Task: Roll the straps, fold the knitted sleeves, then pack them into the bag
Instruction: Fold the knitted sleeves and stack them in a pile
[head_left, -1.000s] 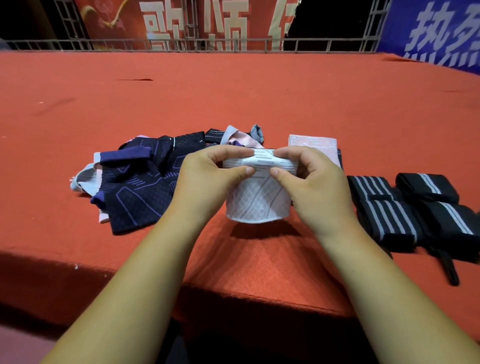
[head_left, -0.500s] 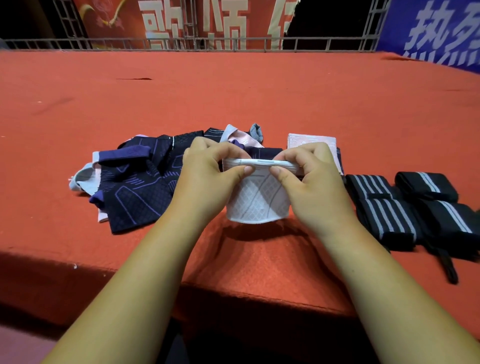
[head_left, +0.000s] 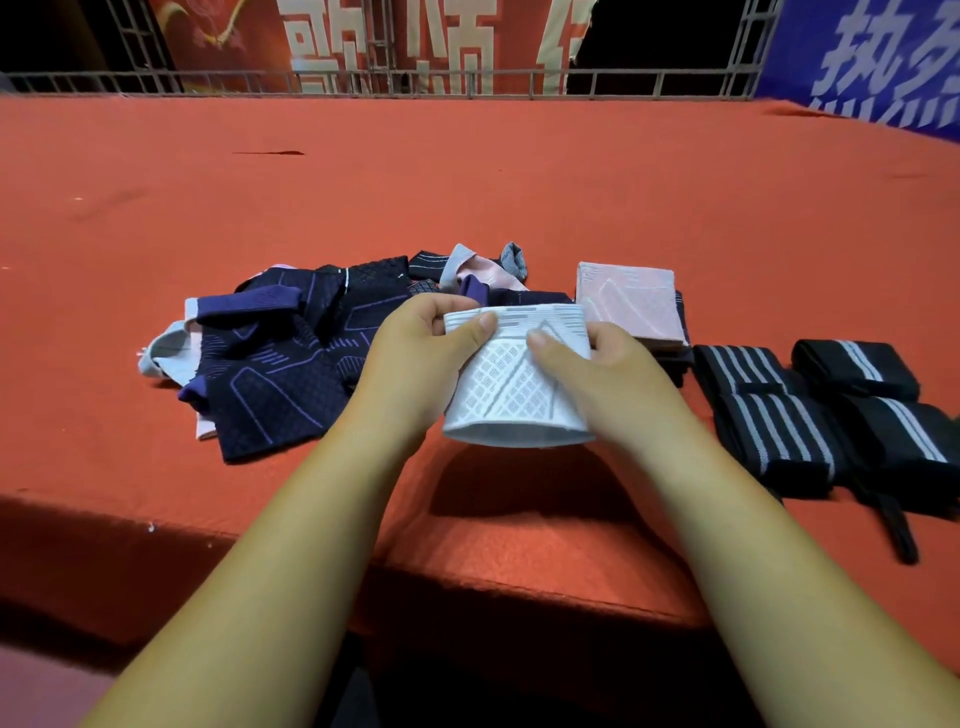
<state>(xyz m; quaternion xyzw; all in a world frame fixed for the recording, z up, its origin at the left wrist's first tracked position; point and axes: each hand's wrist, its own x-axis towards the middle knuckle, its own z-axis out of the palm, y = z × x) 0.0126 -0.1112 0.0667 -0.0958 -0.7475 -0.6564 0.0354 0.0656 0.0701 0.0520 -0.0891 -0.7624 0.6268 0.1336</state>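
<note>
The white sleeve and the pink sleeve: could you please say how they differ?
The white sleeve is gripped by the left hand and right hand; the pink sleeve lies atop a dark piece. The white sleeve bulges mid-fold; the pink sleeve is a flat square. Both show knitted geometric patterns.

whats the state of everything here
white sleeve, folded, held off the table
left hand, pinches the white sleeve's top edge
right hand, pinches the same edge
pink sleeve, folded flat
navy sleeves, unfolded, in a heap
straps, rolled, lying on the table
</note>
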